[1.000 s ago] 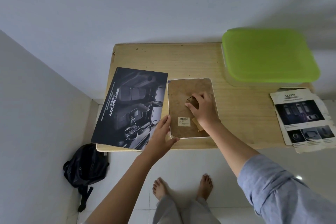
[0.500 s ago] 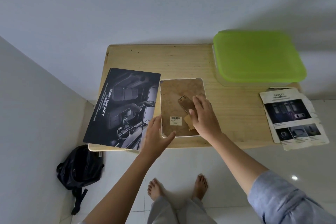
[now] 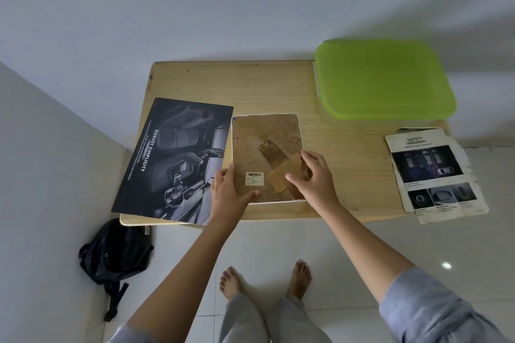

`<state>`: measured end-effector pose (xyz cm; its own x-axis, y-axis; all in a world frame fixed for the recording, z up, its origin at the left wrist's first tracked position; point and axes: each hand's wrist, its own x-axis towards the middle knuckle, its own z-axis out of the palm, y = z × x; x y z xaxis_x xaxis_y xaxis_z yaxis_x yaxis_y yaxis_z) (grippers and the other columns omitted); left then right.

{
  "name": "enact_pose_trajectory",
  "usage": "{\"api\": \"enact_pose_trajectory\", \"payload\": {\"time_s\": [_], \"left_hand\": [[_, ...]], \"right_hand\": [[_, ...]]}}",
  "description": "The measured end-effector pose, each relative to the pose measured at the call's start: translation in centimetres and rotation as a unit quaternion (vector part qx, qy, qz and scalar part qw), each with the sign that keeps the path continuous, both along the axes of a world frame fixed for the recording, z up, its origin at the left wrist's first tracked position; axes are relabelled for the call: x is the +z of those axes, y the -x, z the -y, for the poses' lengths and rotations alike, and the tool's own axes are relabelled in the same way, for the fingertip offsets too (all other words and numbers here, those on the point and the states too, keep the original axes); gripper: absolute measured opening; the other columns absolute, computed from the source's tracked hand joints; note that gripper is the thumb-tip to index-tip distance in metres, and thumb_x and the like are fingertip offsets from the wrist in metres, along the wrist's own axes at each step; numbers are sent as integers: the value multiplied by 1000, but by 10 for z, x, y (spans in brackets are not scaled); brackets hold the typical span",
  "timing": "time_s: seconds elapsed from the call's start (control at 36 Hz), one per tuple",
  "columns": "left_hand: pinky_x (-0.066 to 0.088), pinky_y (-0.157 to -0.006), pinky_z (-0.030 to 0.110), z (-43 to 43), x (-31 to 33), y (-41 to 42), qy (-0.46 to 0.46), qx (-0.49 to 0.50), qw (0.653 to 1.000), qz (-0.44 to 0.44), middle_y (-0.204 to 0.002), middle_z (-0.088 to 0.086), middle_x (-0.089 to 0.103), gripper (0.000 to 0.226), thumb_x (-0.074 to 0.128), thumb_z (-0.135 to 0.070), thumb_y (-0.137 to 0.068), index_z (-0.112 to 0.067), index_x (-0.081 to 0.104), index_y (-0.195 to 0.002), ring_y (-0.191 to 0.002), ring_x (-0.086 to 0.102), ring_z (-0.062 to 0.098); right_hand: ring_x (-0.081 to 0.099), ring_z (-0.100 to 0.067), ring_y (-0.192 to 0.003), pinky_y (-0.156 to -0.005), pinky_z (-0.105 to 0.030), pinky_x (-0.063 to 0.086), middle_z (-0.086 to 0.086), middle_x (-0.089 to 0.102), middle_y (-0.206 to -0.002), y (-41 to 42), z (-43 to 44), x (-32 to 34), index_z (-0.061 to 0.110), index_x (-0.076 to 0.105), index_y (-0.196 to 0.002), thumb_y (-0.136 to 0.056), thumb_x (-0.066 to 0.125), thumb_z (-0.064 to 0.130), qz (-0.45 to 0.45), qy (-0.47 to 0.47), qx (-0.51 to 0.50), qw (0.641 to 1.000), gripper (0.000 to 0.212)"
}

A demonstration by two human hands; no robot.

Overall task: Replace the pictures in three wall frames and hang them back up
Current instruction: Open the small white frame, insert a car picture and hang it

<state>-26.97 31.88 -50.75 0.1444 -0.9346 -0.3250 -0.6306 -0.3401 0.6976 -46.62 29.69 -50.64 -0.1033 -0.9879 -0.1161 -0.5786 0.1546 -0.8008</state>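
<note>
Head view: frame [image 3: 264,145] lies face-down at front-centre of surface [image 3: 250,86], backing up, just beside dark poster [image 3: 172,159]. L hand [image 3: 231,195] grips frame's near-left corner, thumb on backing. R hand [image 3: 316,178] grips frame's right edge, thumb on stand flap [image 3: 281,175]. Rear-right: green-lidded box [image 3: 384,78]

The frame [image 3: 267,131] shows a mottled brown back inside a white rim, with a white label [image 3: 254,177] printed in black bars. The poster [image 3: 172,159] is black and grey with white lettering. The table [image 3: 237,86] is pale grained wood, the lid [image 3: 384,78] bright green, the leaflet [image 3: 434,172] white with dark photos, the backpack [image 3: 114,250] black, the sleeve [image 3: 434,312] grey-blue.
</note>
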Motion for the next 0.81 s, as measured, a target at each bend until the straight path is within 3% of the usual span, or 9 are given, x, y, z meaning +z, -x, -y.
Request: {"api": "enact_pose_trajectory", "payload": {"time_s": [0.14, 0.25, 0.33, 0.47, 0.56, 0.64, 0.75, 0.81], "left_hand": [[35, -107, 47, -2, -3, 2, -1, 16, 1000, -10, -135, 6, 33, 85, 73, -37, -76, -20, 25, -144, -128, 29, 25], [35, -107, 47, -2, -4, 2, -5, 19, 1000, -10, -135, 7, 33, 85, 74, -37, -76, -21, 25, -144, -128, 30, 26], [36, -106, 48, -3, -4, 2, -5, 20, 1000, -12, -134, 7, 33, 85, 73, -38, -76, -22, 25, -144, -127, 31, 26], [38, -105, 48, -3, -4, 3, -6, 27, 999, -21, -132, 6, 34, 85, 73, -38, -76, -22, 26, -144, -126, 33, 25], [39, -104, 48, -4, -4, 2, -4, 29, 999, -28, -131, 6, 34, 85, 74, -37, -76, -22, 26, -144, -126, 34, 25], [39, -104, 46, -4, -5, 3, 3, 23, 1000, -21, -130, 7, 34, 85, 74, -36, -76, -20, 27, -144, -125, 34, 26], [37, -105, 47, -4, -6, 2, 0, 10, 1000, -10, -131, 9, 32, 86, 72, -38, -76, -19, 24, -145, -126, 31, 26], [37, -105, 47, -4, -6, 1, 2, 4, 1000, -7, -131, 9, 31, 87, 72, -39, -76, -19, 23, -145, -126, 31, 26]], "right_hand": [[47, -14, -121, -105, -29, 37, -3, 51, -130, -4, -3, -2, 11, 46, -134, -73, 77, 21, 39, -14, -60, 997, 70], [54, -13, -99, -84, -17, 39, -1, 57, -109, -3, -1, -1, 9, 54, -127, -67, 81, 20, 41, -10, -77, 996, 67], [57, -18, -92, -78, -17, 41, -1, 58, -100, -1, 1, -1, 8, 58, -122, -63, 84, 20, 51, -9, -89, 995, 66], [54, -12, -100, -82, -5, 38, -1, 54, -112, 10, -2, -1, 10, 52, -129, -68, 82, 19, 82, -37, -37, 995, 69], [49, -11, -116, -100, -21, 39, 6, 48, -122, 23, -7, -2, 16, 46, -135, -70, 80, 16, 98, -85, 20, 991, 74], [48, -10, -119, -104, -33, 41, 7, 48, -127, 27, -10, -1, 18, 45, -135, -68, 81, 12, 111, -100, 26, 988, 77], [52, -8, -112, -97, -17, 40, 1, 53, -128, 19, -13, -2, 11, 50, -131, -64, 81, 3, 148, -76, -27, 986, 75], [54, -7, -110, -96, -17, 41, 2, 55, -127, 16, -14, -3, 11, 52, -130, -63, 82, 2, 154, -70, -42, 985, 74]]}}
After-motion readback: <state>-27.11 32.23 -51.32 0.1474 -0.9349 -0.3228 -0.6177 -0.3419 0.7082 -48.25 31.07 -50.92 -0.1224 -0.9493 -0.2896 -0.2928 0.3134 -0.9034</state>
